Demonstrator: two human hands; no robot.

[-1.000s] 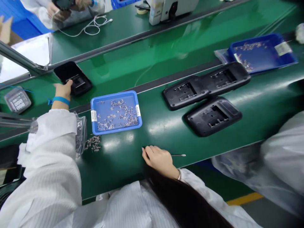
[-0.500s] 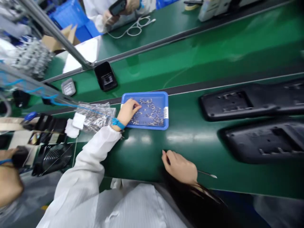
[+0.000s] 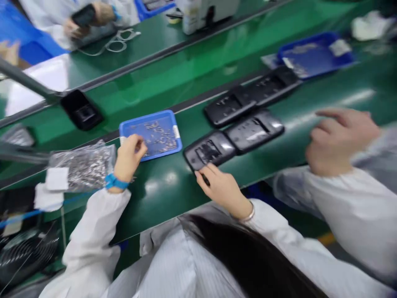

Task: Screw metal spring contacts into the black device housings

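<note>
My left hand (image 3: 128, 159), with a blue band at its wrist, is at the left side of a blue tray (image 3: 180, 142) of small metal parts (image 3: 159, 136). Its thumb and forefinger are pressed together; whatever they hold is too small to make out. My right hand (image 3: 221, 186) touches the near edge of a black plastic housing (image 3: 198, 159), thumb and fingers curled around a small gap. Another black housing (image 3: 248, 138) adjoins it on the right, and two more (image 3: 223, 109) lie behind them.
A bag of metal parts (image 3: 89, 167) lies left of the tray. A black box (image 3: 81, 111) sits behind it. Another blue tray (image 3: 313, 58) is at the back right. A co-worker's hand (image 3: 341, 138) reaches in from the right; another person holds a phone (image 3: 83, 15) across the bench.
The view has swung right. My right hand has moved from the bare bench to the black housing's edge. My left hand remains at the tray. A co-worker's hand has come into view.
</note>
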